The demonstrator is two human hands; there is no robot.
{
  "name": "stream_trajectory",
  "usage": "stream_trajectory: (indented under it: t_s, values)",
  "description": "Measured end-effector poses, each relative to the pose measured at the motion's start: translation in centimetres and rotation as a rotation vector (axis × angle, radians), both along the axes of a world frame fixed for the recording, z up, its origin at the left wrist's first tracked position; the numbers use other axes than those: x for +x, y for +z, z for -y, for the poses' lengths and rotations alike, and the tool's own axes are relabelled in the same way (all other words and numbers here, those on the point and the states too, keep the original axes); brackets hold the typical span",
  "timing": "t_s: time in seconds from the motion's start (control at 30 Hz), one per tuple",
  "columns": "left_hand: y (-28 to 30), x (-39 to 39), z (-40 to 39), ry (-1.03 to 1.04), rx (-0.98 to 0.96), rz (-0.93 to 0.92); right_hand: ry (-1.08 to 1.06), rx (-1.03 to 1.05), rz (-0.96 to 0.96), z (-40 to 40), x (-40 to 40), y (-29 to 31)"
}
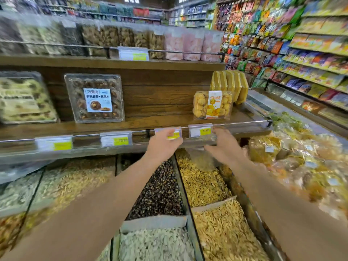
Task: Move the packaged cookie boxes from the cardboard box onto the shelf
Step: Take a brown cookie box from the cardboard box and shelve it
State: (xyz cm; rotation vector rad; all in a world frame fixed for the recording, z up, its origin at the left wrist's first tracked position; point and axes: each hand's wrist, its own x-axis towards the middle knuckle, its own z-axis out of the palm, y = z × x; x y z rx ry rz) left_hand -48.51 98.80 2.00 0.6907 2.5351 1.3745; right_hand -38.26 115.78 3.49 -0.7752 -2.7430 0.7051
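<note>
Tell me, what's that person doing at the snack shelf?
A person is stocking a shop shelf. Both hands, left hand and right hand, reach toward its front rail, apparently holding a clear box between them, though blur makes that hard to confirm. One box of yellow cookies and a box of chocolate cookies already stand on the shelf. Bins of seeds lie below.

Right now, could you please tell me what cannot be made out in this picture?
- Head view: the cardboard box lies outside the frame.
- The left hand and right hand are motion-blurred; whether their fingers hold anything is unclear.
- The yellow price tag is partly hidden by the left hand.
- The clear plastic box of yellow cookies has print too small to read.
</note>
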Motion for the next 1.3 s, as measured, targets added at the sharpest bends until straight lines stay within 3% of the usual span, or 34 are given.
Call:
stream_trajectory:
  t_s: [0.17, 0.27, 0.57, 0.93, 1.1, 1.3]
  values:
    - [-2.5, 7.0, 8.9, -0.052, 0.003, 0.02, 0.007, 0.083, 0.042, 8.9, 7.3, -2.0]
    - [-4.1, 11.5, 13.4, -0.074, -0.013, 0.051, 0.029, 0.028, 0.103, 13.9, 12.4, -3.7]
    - [-9.9, 24.5, 20.0, -0.166, -0.143, 0.128, 0.091, 0.077, 0.348, 21.3, 27.2, -7.5]
    - [-17.1, 48.0, 18.0, -0.237, -0.23, 0.231, 0.019, -0.031, 0.334, 18.6, 52.2, -17.6]
    - [-19.5, 60.9, 16.2, -0.225, -0.267, 0.274, -0.059, -0.103, 0.337, 15.2, 65.9, -19.8]
    - [-20.8, 70.4, 12.0, -0.268, -0.359, 0.298, -0.197, -0.182, 0.33, 10.1, 76.4, -21.4]
